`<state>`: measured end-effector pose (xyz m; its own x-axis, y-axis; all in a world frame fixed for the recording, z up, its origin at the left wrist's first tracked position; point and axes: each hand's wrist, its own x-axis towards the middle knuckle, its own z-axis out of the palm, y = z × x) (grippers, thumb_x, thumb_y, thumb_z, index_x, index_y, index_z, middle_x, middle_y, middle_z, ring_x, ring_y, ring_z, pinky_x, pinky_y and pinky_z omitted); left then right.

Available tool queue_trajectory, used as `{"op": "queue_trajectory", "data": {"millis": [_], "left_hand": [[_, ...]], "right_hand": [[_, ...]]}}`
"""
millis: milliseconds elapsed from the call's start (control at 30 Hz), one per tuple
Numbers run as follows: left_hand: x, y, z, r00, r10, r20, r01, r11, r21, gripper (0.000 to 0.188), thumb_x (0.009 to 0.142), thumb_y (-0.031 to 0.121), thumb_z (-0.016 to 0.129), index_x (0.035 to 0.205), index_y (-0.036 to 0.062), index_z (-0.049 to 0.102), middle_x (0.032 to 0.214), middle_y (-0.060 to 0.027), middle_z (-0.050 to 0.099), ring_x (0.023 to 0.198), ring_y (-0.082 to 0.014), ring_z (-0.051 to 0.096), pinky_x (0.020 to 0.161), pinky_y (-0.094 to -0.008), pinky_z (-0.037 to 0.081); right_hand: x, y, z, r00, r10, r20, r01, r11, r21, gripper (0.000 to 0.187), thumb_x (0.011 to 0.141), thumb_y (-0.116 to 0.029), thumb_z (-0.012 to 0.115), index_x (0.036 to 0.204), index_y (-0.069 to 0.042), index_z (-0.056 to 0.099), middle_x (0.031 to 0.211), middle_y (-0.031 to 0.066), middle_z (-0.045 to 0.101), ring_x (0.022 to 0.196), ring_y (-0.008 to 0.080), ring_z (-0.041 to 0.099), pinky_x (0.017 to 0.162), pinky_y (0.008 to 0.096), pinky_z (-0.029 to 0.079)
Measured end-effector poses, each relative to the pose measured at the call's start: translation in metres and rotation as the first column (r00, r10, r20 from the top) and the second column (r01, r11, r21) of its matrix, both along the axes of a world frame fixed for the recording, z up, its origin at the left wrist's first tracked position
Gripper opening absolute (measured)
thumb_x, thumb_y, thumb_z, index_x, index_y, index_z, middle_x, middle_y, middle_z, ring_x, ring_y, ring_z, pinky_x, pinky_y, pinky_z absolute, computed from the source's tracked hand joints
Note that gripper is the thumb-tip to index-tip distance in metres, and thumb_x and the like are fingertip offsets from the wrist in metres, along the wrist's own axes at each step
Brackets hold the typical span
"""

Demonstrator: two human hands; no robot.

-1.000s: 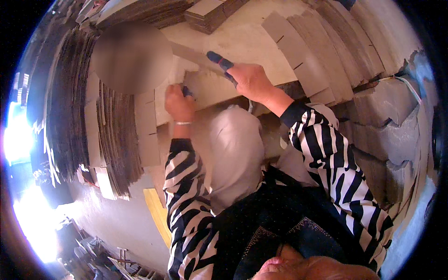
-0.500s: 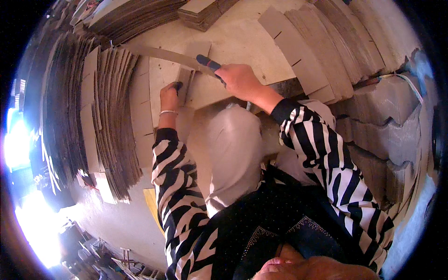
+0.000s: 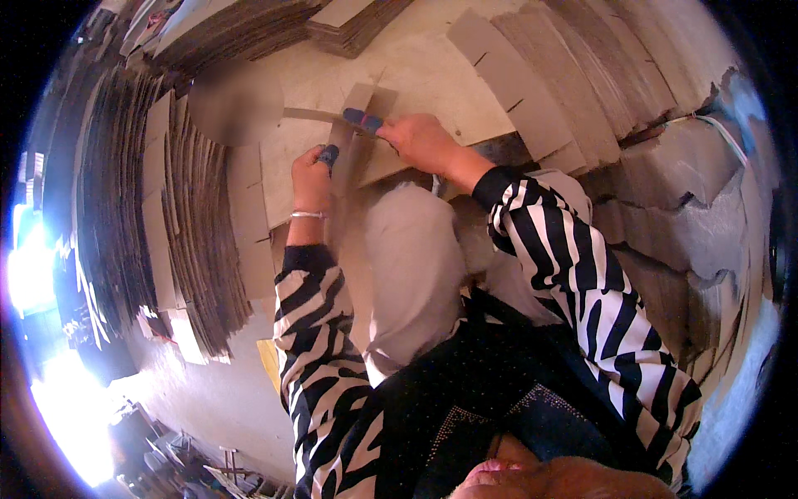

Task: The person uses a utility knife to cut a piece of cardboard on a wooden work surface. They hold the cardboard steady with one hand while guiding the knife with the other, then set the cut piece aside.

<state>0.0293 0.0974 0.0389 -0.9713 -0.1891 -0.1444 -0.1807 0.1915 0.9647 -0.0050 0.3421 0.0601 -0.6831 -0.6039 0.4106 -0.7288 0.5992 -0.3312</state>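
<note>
My left hand (image 3: 312, 185), a dark cover on one digit, is closed around the near end of a narrow cardboard strip (image 3: 339, 137) above the pale board. My right hand (image 3: 422, 141) reaches in from the right, a dark cover over its extended finger. A thin, long cardboard strip (image 3: 312, 113) runs leftward from that finger; my right hand is closed on its end. The two strips cross close to both hands, and motion smears their edges. Whether they touch or interlock I cannot tell.
The pale work board (image 3: 407, 66) lies under the hands. Tall rows of cardboard strips (image 3: 195, 216) stand at the left. Slotted cardboard stacks (image 3: 515, 91) lie at the right, and further stacks (image 3: 353, 25) at the far side. Wrapped grey bundles (image 3: 677, 224) sit at the right edge.
My left hand has moved slightly right and is turned more toward the right hand. My right hand has shifted a little left. The long strip's visible part is now shorter, its left end blurred over.
</note>
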Motion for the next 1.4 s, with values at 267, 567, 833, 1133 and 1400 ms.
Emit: {"op": "queue_trajectory", "data": {"millis": [267,567,833,1133,1400], "left_hand": [[0.029,0.03,0.037,0.994,-0.104,-0.02,0.099,0.98,-0.173,0.016,0.084,0.011,0.062,0.093,0.001,0.071,0.074,0.0031,0.06,0.066,-0.0058,0.048,0.058,-0.0232,0.038],[0.007,0.003,0.056,0.965,-0.256,-0.053,0.229,0.924,-0.307,0.015,0.084,0.004,0.056,0.092,0.0024,0.068,0.079,0.0008,0.061,0.07,-0.0107,0.051,0.064,-0.0264,0.042],[0.01,0.017,0.049,0.95,-0.312,0.008,0.31,0.945,0.107,0.028,0.077,0.013,0.062,0.103,0.0038,0.066,0.106,-0.013,0.063,0.099,-0.0275,0.06,0.083,-0.0345,0.047],[0.058,-0.001,-0.011,0.889,-0.432,0.15,0.197,0.066,-0.978,0.048,0.067,0.012,0.065,0.114,0.006,0.062,0.132,-0.0159,0.051,0.123,-0.0302,0.047,0.093,-0.0485,0.041],[-0.022,-0.069,-0.014,0.998,0.016,0.057,-0.003,0.977,-0.214,0.039,0.083,0.004,0.044,0.116,-0.0028,0.062,0.102,-0.012,0.069,0.085,-0.0226,0.065,0.075,-0.0334,0.053]], "right_hand": [[0.004,0.004,0.028,0.988,-0.112,0.102,0.11,0.994,0.021,0.029,0.074,-0.003,0.06,0.102,-0.009,0.055,0.075,0.0147,0.063,0.074,0.0363,0.063,0.06,0.0486,0.048],[-0.001,0.009,0.011,0.983,-0.036,0.183,0.015,0.993,0.113,0.029,0.073,-0.001,0.059,0.101,-0.009,0.055,0.08,0.0122,0.063,0.077,0.0352,0.062,0.061,0.0458,0.047],[0.005,0.003,0.039,0.95,-0.197,0.241,0.17,0.977,0.129,0.03,0.073,-0.003,0.059,0.103,-0.008,0.055,0.082,0.0158,0.065,0.08,0.0374,0.062,0.065,0.0494,0.046],[-0.003,0.012,0.032,0.973,-0.168,0.159,0.17,0.985,0.003,0.026,0.073,-0.001,0.056,0.099,-0.004,0.053,0.079,0.0179,0.063,0.078,0.04,0.06,0.064,0.0505,0.046],[0.004,-0.005,0.029,0.998,0.014,-0.064,-0.014,1.0,-0.005,0.03,0.075,-0.006,0.056,0.105,-0.009,0.058,0.078,0.0124,0.062,0.074,0.0337,0.063,0.06,0.0464,0.05]]}}
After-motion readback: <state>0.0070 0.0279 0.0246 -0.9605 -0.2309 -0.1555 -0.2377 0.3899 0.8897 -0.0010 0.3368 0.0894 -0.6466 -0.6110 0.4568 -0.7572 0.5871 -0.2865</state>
